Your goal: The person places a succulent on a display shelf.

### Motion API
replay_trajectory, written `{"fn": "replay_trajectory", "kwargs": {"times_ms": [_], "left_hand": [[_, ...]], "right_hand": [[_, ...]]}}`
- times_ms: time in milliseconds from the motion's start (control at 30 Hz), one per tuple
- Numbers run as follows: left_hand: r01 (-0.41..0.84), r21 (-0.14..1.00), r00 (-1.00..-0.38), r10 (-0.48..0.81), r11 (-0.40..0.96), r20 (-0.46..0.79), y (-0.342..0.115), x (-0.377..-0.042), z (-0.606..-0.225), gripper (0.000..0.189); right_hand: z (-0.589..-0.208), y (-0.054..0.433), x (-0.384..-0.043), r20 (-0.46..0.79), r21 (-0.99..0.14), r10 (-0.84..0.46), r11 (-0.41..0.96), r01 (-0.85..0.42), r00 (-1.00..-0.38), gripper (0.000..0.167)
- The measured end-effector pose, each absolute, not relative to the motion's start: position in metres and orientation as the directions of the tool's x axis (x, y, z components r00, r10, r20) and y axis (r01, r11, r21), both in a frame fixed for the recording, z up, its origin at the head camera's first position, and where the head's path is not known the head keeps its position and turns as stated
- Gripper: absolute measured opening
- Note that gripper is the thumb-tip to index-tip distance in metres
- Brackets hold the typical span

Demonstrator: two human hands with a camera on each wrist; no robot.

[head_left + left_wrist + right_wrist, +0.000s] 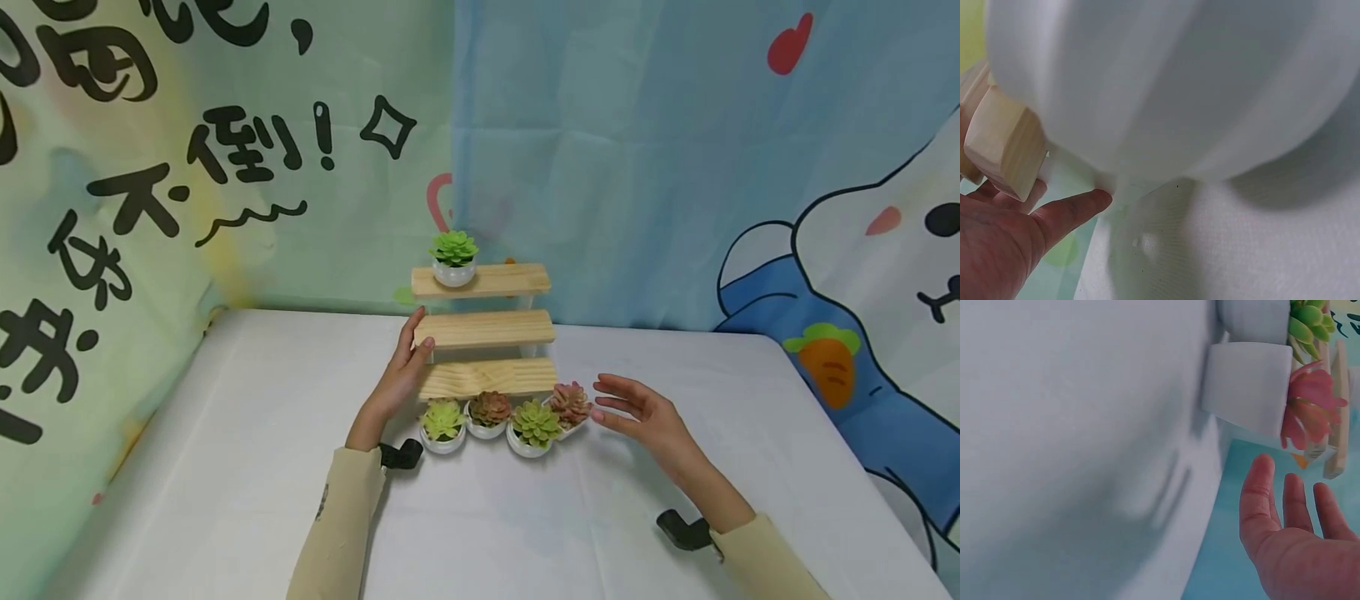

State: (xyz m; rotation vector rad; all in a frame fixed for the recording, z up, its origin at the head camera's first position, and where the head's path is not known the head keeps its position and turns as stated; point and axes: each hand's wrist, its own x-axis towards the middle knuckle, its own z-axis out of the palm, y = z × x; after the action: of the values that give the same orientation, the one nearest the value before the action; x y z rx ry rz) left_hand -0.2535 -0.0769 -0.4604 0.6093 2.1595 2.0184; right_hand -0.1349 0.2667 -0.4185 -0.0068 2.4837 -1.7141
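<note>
A wooden three-step display stand (487, 329) is centred on the table. My left hand (401, 375) holds the left end of its middle board, thumb at the front edge and fingers toward the back. In the left wrist view that hand (1004, 240) is beside the board ends, partly hidden. My right hand (648, 417) is just right of a pink succulent in a white pot (570, 404), fingers extended and holding nothing. The right wrist view shows its fingers apart below the pink succulent (1310, 406). A green succulent (453, 248) sits on the top board's left end.
Before the stand's lowest board are a yellow-green succulent (442, 419), a reddish-brown one (490, 408) and a green one (536, 423), all in white pots. A white cloth covers the table (225, 467). Printed curtains (600, 167) hang behind it.
</note>
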Motion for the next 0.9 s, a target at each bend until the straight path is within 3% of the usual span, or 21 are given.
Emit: {"fn": "replay_trajectory", "kwargs": {"times_ms": [400, 633, 900], "left_hand": [[0.211, 0.976, -0.917, 0.354, 0.045, 0.182, -0.077, -0.254, -0.459, 0.058], [0.218, 0.975, -0.913, 0.36, 0.036, 0.191, -0.076, -0.253, -0.461, 0.059], [0.214, 0.976, -0.916, 0.354, 0.038, 0.187, -0.076, -0.253, -0.46, 0.059]], "right_hand": [[-0.438, 0.264, -0.132, -0.098, -0.958, -0.097, 0.279, 0.067, -0.99, 0.069], [-0.441, 0.258, -0.135, -0.113, -0.947, -0.102, 0.311, 0.076, -0.988, 0.067], [-0.442, 0.252, -0.143, -0.18, -0.917, -0.12, 0.38, 0.123, -0.976, 0.076]]}}
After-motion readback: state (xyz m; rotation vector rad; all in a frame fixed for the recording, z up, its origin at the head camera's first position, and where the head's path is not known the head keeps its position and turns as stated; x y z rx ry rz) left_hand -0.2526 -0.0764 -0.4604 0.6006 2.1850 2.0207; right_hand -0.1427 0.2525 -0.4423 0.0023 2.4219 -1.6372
